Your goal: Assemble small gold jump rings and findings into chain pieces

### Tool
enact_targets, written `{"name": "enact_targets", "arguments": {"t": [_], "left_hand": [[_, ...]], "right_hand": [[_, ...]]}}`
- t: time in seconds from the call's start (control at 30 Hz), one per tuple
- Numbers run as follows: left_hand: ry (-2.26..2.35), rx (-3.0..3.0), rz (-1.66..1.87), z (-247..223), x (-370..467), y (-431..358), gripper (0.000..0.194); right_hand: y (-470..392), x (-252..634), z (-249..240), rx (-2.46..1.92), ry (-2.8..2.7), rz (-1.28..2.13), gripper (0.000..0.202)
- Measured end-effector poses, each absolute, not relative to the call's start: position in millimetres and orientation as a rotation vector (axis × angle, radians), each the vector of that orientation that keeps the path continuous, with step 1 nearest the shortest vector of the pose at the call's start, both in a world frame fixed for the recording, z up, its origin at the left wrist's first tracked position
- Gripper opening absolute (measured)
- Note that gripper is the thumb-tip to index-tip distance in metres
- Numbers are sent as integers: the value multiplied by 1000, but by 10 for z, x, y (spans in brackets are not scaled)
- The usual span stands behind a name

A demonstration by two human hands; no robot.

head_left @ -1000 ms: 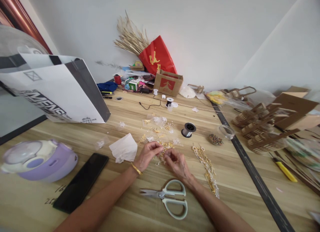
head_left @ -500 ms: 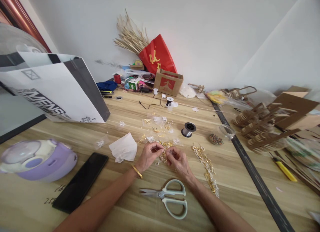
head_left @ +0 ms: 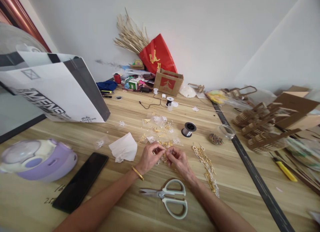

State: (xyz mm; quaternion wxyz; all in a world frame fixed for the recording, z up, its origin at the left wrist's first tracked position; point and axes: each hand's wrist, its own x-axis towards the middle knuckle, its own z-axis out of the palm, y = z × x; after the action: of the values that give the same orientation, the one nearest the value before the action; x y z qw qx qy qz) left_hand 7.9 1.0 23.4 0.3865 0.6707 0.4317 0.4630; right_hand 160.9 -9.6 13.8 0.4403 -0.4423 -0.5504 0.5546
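Observation:
Pinched closed, my left hand (head_left: 149, 156) meets my right hand (head_left: 178, 159) fingertip to fingertip over a heap of gold and silver beads (head_left: 163, 146). My right hand is also closed in a pinch. Whatever the fingertips hold is too small to name. Pale-handled scissors (head_left: 166, 194) lie below my hands with their blades pointing left. Gold and silver chains (head_left: 208, 168) lie to the right of my right hand. A white tissue (head_left: 123, 147) is left of my left hand.
A spool of wire (head_left: 188, 129) stands beyond my right hand, near a dish of mixed beads (head_left: 216, 139). On the left are a black phone (head_left: 80, 182), a purple device (head_left: 47, 160) and a large paper bag (head_left: 62, 92). Small woven baskets (head_left: 262, 125) stand at the right.
My left hand has shifted very slightly, with its fingertips still against those of my right hand. The objects on the table have not moved.

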Motion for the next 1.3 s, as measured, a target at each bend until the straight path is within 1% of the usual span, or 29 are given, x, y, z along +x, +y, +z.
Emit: {"name": "enact_targets", "arguments": {"t": [0.4, 1.3], "left_hand": [[1050, 1711, 1242, 210, 86, 6, 8], [1061, 1926, 1197, 194, 71, 11, 12]], "right_hand": [[-82, 1616, 98, -1102, -1383, 1377, 28], [-61, 1633, 82, -1085, -1368, 1372, 27]]}}
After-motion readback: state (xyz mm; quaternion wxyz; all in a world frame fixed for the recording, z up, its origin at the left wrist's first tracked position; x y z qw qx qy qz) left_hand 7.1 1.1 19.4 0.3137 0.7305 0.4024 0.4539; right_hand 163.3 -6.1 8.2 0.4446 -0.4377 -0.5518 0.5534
